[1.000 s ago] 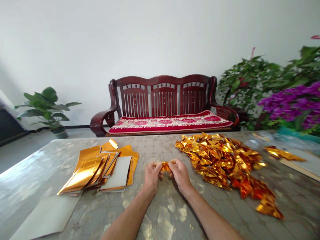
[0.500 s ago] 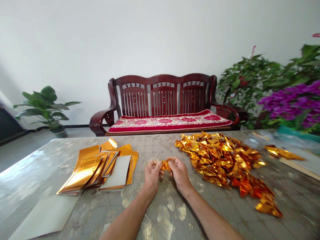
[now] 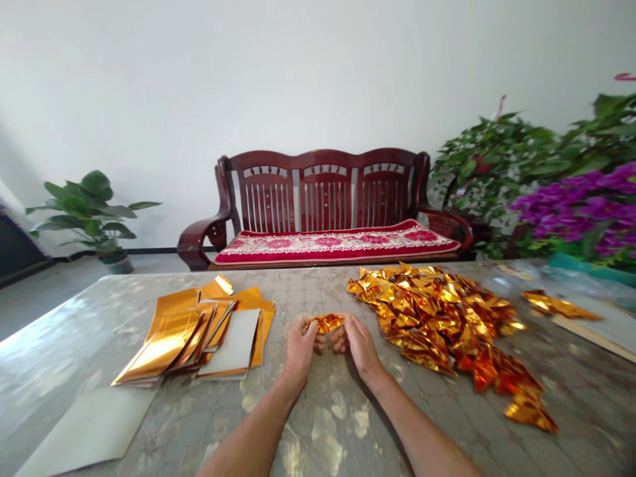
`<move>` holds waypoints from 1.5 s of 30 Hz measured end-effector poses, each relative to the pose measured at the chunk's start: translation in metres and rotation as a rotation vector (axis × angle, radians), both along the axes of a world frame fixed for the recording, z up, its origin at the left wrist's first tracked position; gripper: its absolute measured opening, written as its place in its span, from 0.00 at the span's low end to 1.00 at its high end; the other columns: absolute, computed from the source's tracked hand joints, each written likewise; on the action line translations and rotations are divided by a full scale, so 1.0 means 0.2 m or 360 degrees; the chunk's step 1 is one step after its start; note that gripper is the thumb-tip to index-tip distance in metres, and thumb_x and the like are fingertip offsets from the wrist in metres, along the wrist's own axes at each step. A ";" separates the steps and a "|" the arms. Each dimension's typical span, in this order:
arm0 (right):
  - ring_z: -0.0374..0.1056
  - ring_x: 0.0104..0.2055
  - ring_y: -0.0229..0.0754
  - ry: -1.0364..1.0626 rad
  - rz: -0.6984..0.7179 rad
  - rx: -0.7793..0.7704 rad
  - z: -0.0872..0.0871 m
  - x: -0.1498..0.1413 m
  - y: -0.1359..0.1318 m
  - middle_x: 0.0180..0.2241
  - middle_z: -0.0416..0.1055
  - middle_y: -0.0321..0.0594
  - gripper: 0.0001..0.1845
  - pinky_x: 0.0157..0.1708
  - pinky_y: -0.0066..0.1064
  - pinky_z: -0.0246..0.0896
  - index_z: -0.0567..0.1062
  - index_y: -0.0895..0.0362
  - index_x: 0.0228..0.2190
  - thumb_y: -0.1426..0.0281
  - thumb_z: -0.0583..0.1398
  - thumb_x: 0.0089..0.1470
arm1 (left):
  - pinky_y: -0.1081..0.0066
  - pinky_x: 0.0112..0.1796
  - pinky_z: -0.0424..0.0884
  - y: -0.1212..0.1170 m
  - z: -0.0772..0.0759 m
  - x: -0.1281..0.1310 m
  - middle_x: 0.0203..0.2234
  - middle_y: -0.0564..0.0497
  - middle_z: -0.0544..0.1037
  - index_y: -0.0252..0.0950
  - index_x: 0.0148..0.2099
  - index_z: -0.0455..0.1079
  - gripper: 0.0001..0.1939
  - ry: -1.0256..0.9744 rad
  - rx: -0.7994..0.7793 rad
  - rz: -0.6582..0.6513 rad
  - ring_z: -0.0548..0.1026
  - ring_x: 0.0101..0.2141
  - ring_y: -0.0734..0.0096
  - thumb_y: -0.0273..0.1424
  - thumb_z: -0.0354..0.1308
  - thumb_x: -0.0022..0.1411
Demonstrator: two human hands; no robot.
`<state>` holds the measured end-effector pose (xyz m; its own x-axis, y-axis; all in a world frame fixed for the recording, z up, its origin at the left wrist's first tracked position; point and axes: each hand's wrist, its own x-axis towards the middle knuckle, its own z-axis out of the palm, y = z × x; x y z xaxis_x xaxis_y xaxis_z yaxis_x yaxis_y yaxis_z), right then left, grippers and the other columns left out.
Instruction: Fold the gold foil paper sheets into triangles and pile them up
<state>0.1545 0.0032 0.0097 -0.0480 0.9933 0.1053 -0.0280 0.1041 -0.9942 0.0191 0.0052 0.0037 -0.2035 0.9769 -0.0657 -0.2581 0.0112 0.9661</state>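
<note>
Between my two hands is a small folded piece of gold foil paper [image 3: 328, 323], its crumpled shiny face turned up. My left hand [image 3: 301, 344] pinches its left end between thumb and fingers. At the other end, my right hand [image 3: 358, 344] grips the tip with its fingers curled under. The underside of the piece is hidden by my fingers. To the left lies a loose stack of flat gold foil sheets [image 3: 173, 331], with a pale backing side [image 3: 233, 341] showing on top. A heap of folded gold foil pieces [image 3: 437, 311] spreads out on the right.
A pale sheet [image 3: 92, 427] lies at the table's near left. One foil piece [image 3: 561, 305] rests at the right by a flat board [image 3: 596, 331] and clear plastic [image 3: 517, 275]. Purple flowers [image 3: 581, 205] stand beyond. Behind the table [image 3: 293, 285] is a wooden bench [image 3: 322, 192].
My hands have moved slightly apart, and more of the folded foil piece shows between them. My right hand has turned a little. The stack and the heap look the same.
</note>
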 end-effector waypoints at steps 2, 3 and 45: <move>0.66 0.21 0.41 -0.0091 -0.0064 0.0062 0.00 0.02 0.01 0.23 0.72 0.37 0.31 0.21 0.31 0.57 0.74 0.56 0.43 0.45 0.47 0.59 | 0.79 0.17 0.65 0.00 0.00 0.00 0.16 0.56 0.73 0.35 0.34 0.66 0.19 -0.0001 -0.0020 0.0002 0.69 0.15 0.78 0.44 0.64 0.49; 0.65 0.22 0.41 -0.0135 -0.0107 0.0095 -0.01 0.03 0.02 0.23 0.71 0.37 0.31 0.22 0.31 0.57 0.75 0.56 0.42 0.46 0.47 0.59 | 0.79 0.17 0.64 0.01 0.00 -0.01 0.16 0.56 0.73 0.34 0.34 0.66 0.20 0.0006 -0.0032 -0.0002 0.69 0.15 0.78 0.44 0.64 0.49; 0.74 0.33 0.49 -0.0508 -0.0540 0.0231 0.03 0.07 0.05 0.28 0.79 0.41 0.13 0.37 0.38 0.67 0.80 0.55 0.26 0.60 0.59 0.45 | 0.77 0.22 0.67 -0.03 0.03 -0.02 0.21 0.56 0.73 0.31 0.53 0.65 0.26 0.0126 0.0105 -0.0074 0.72 0.19 0.77 0.39 0.60 0.54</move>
<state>0.1685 0.0132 0.0148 0.2233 0.9346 0.2767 0.3357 0.1928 -0.9220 0.0145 -0.0017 0.0100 -0.1598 0.9871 0.0137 -0.1818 -0.0430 0.9824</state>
